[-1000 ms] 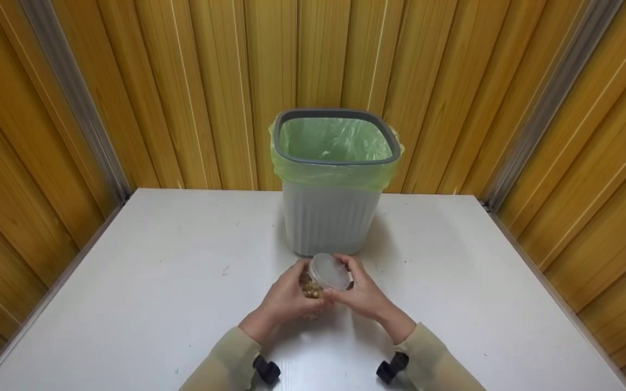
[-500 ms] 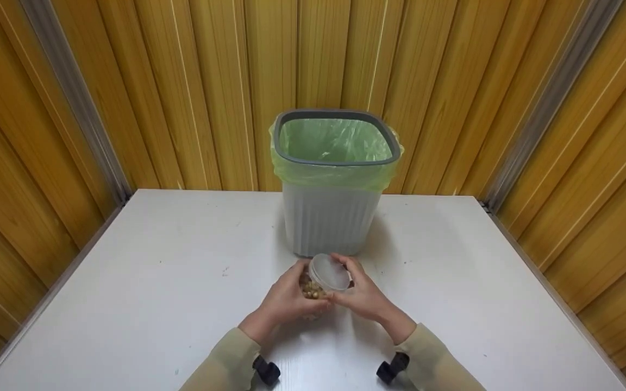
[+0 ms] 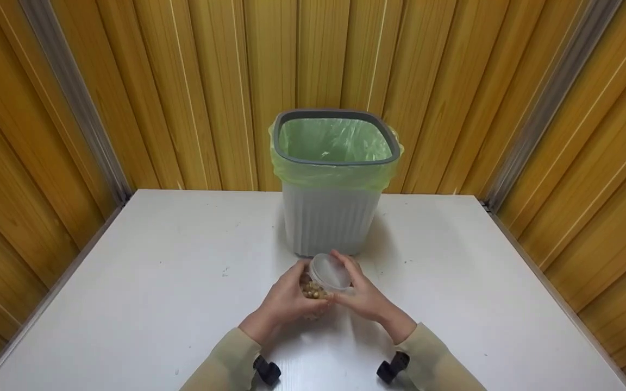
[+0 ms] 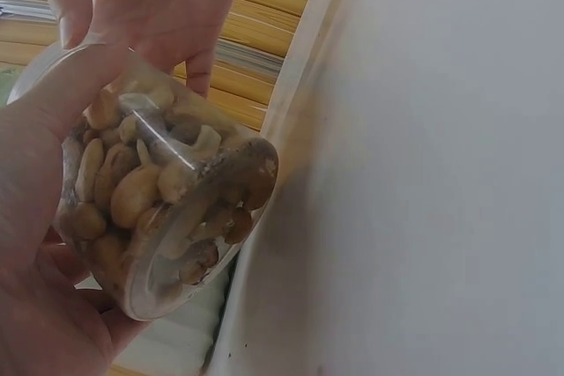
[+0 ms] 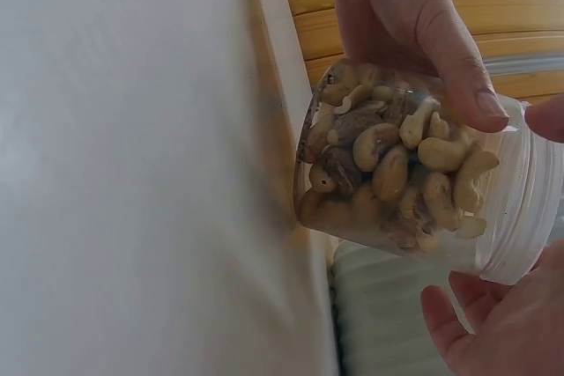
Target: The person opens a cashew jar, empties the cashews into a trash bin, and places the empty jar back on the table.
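A clear jar of nuts [image 5: 388,165], cashews among them, is tilted just above the white table. My left hand [image 3: 283,293] grips its body, thumb on one side and fingers on the other. The jar's translucent lid [image 3: 330,271] faces up and to the right in the head view. Around the lid's rim, my right hand [image 3: 364,293] holds with thumb and fingers at opposite edges. The lid sits on the jar's mouth; whether it is loose I cannot tell. Both hands partly hide the jar in the head view.
Behind the hands stands a grey-white trash bin [image 3: 329,217] with a dark rim and a green liner bag [image 3: 335,176]. The white table [image 3: 155,282] spreads out on both sides. Wood-patterned panels [image 3: 215,92] enclose the back and sides.
My right fingers have shifted slightly along the lid's rim, the upper ones moving a little up and left. My left hand and the jar have hardly moved.
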`<state>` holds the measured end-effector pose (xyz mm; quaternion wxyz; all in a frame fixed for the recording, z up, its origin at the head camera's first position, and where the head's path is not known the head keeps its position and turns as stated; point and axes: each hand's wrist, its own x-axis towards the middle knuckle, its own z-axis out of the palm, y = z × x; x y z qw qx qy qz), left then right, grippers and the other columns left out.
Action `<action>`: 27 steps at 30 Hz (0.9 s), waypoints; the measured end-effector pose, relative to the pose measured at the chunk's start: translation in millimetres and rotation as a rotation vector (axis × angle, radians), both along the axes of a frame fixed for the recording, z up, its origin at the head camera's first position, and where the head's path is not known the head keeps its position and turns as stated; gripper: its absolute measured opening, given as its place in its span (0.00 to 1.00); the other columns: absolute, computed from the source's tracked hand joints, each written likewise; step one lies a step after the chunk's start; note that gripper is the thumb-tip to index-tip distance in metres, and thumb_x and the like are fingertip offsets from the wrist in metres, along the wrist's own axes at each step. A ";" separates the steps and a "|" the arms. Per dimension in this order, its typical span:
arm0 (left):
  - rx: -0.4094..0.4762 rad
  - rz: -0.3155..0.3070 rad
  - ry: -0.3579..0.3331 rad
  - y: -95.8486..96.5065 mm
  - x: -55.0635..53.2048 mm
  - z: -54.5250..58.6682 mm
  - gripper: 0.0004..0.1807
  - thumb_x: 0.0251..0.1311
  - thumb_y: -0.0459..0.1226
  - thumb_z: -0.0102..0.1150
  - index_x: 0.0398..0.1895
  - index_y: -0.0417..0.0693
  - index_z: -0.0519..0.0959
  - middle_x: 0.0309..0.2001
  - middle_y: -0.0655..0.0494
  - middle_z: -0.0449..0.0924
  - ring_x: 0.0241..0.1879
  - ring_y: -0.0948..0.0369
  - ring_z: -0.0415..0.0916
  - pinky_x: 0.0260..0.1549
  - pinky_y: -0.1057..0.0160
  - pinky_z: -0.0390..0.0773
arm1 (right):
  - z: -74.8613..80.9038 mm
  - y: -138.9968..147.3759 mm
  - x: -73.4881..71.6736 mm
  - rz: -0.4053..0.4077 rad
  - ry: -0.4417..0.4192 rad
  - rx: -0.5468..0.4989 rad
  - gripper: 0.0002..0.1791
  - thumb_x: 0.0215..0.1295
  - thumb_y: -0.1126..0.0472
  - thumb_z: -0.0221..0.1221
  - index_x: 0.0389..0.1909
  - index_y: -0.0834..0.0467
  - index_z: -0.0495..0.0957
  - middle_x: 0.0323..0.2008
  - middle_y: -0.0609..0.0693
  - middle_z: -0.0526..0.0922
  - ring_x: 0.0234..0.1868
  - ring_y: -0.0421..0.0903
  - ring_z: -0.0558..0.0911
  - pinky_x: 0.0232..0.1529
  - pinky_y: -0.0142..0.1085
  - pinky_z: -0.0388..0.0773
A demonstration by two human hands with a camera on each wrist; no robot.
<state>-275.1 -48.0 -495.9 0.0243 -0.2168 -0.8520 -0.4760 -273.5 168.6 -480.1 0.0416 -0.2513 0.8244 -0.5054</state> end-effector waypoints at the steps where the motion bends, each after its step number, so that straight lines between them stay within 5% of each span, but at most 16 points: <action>1: 0.003 -0.001 0.002 0.1 -0.1 0.0 0.46 0.49 0.52 0.80 0.69 0.46 0.69 0.58 0.51 0.80 0.55 0.55 0.79 0.56 0.49 0.79 | 0.0 -0.3 -0.1 -0.008 -0.014 -0.004 0.50 0.66 0.55 0.65 0.81 0.60 0.49 0.80 0.62 0.52 0.75 0.63 0.60 0.66 0.61 0.67; 9: 0.006 -0.005 0.011 0.6 -0.6 -0.7 0.45 0.49 0.52 0.79 0.68 0.46 0.69 0.58 0.50 0.80 0.56 0.54 0.79 0.57 0.48 0.78 | 1.3 -4.3 0.3 -0.133 -0.057 -0.028 0.54 0.59 0.49 0.73 0.78 0.63 0.55 0.69 0.61 0.64 0.65 0.56 0.66 0.56 0.46 0.74; 16: 0.014 -0.005 0.000 0.0 -0.6 0.5 0.46 0.49 0.51 0.78 0.69 0.45 0.69 0.58 0.50 0.80 0.56 0.54 0.78 0.58 0.48 0.78 | 1.0 -4.4 -0.4 -0.133 -0.035 -0.039 0.47 0.59 0.51 0.73 0.75 0.61 0.61 0.64 0.61 0.68 0.58 0.52 0.68 0.47 0.36 0.73; 27: 0.006 -0.012 0.002 0.0 -0.5 1.5 0.43 0.51 0.50 0.78 0.68 0.46 0.69 0.57 0.52 0.80 0.54 0.57 0.79 0.54 0.51 0.79 | 2.4 -3.4 -0.9 -0.106 -0.068 -0.057 0.46 0.61 0.54 0.72 0.76 0.60 0.60 0.71 0.62 0.65 0.66 0.58 0.68 0.55 0.43 0.73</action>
